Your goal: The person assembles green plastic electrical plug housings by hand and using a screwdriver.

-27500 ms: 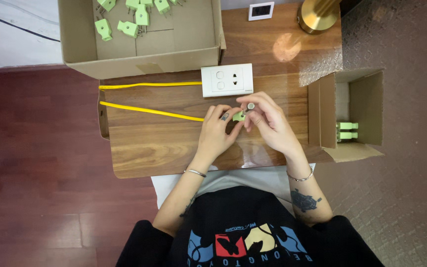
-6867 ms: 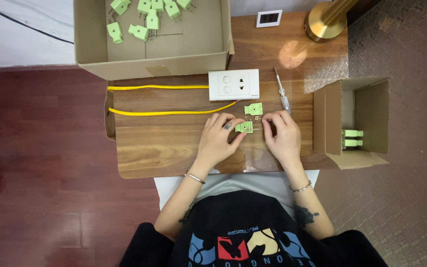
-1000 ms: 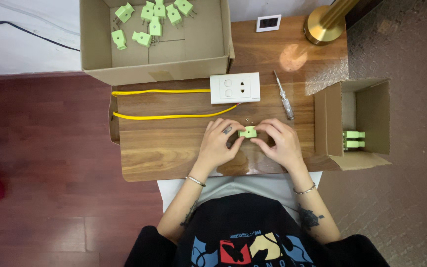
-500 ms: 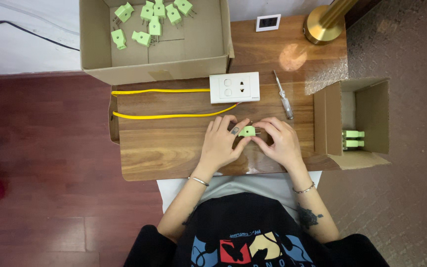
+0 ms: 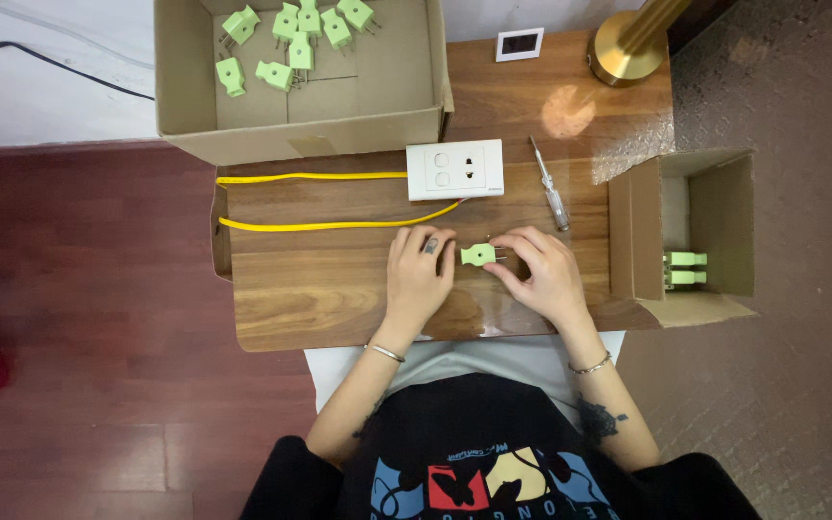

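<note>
A small light-green plug [image 5: 479,254] lies low over the wooden table [image 5: 320,289], its metal prongs pointing right. My left hand [image 5: 419,276] rests on the table with its fingertips against the plug's left side. My right hand [image 5: 543,274] pinches the prong end from the right. Both hands hold the plug between them, just below a white socket plate [image 5: 455,169].
Two yellow wires [image 5: 320,177] run left from the socket plate. A screwdriver [image 5: 551,185] lies beside it. A large cardboard box [image 5: 387,116] at the back holds several green plugs [image 5: 291,43]. A small box [image 5: 633,231] at the right holds two more [image 5: 686,270]. A brass lamp base [image 5: 626,56] stands behind.
My hands have drawn slightly apart, so the plug shows more fully between them. Half a second ago my fingers closed tighter around it.
</note>
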